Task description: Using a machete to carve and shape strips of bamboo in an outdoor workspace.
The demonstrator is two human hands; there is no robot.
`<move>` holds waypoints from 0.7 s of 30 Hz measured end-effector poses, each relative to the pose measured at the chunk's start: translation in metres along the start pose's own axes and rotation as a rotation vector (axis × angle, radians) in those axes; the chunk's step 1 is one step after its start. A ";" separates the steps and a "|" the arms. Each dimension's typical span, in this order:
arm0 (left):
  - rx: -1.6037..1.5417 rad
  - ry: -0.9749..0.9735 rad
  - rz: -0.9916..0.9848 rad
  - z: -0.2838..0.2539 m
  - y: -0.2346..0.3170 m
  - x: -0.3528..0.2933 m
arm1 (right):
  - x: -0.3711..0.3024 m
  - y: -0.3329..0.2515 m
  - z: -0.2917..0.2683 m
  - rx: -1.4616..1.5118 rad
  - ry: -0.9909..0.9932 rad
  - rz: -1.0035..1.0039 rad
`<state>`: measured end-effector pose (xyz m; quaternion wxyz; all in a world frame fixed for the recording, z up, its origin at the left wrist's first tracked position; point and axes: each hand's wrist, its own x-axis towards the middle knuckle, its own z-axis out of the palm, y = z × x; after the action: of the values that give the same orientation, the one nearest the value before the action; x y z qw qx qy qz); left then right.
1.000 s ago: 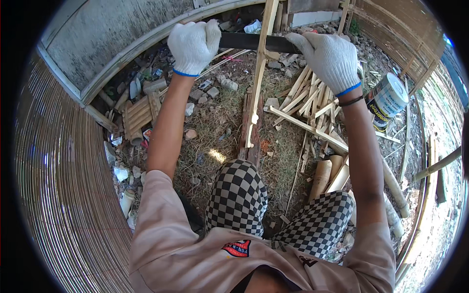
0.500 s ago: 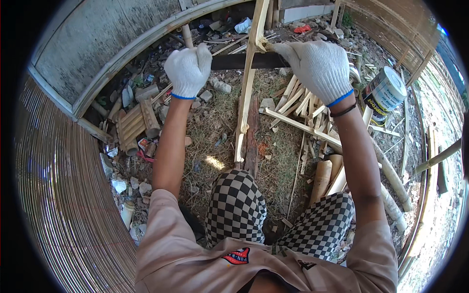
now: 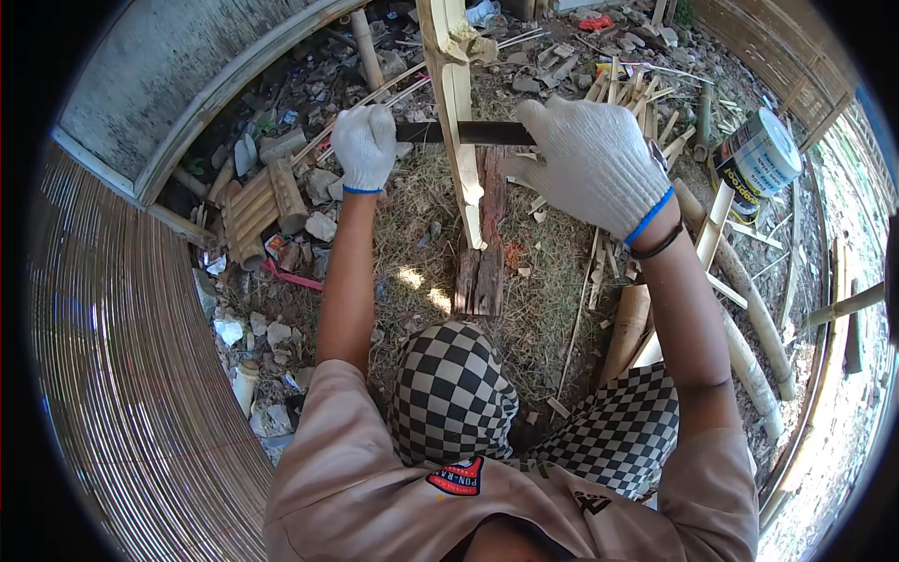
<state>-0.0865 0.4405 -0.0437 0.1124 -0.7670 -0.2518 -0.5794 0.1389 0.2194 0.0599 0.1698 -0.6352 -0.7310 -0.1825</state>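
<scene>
A long split bamboo piece [image 3: 456,108], pale with knotty nodes, runs from the top of the view to above a reddish-brown wood block [image 3: 483,281] on the ground. Across it lies the dark, straight blade of a machete [image 3: 496,133]. My left hand [image 3: 364,150], in a white knitted glove, is closed around the blade's left end. My right hand [image 3: 599,169], gloved alike, grips the machete's other end; its handle is hidden in the fist. Blade and bamboo appear to touch where they cross.
Split bamboo strips [image 3: 646,98] lie heaped at the right, near a paint bucket [image 3: 760,159]. Bamboo poles [image 3: 749,384] rest farther right. Rubble and a bamboo bundle [image 3: 257,225] lie at left, below a grey panel [image 3: 187,94]. A woven bamboo screen [image 3: 122,375] borders the left.
Both hands and the machete have come slightly nearer to me. The bamboo's near end has shifted away from my knee and now leans differently, exposing more of the wood block.
</scene>
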 end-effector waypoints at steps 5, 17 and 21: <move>0.068 0.229 -0.058 -0.004 0.021 -0.023 | -0.008 0.034 -0.037 0.130 -0.589 0.145; -1.205 -0.631 -0.949 0.120 0.059 -0.213 | -0.033 0.021 0.036 0.914 -0.425 0.361; -1.076 -0.574 -1.014 0.129 0.073 -0.221 | -0.039 0.017 0.052 1.457 -0.429 0.615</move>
<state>0.0138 0.3817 -0.2834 -0.6208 -0.6273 -0.2749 -0.3817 0.1598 0.2127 -0.0032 0.4388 -0.5586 -0.4759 0.5186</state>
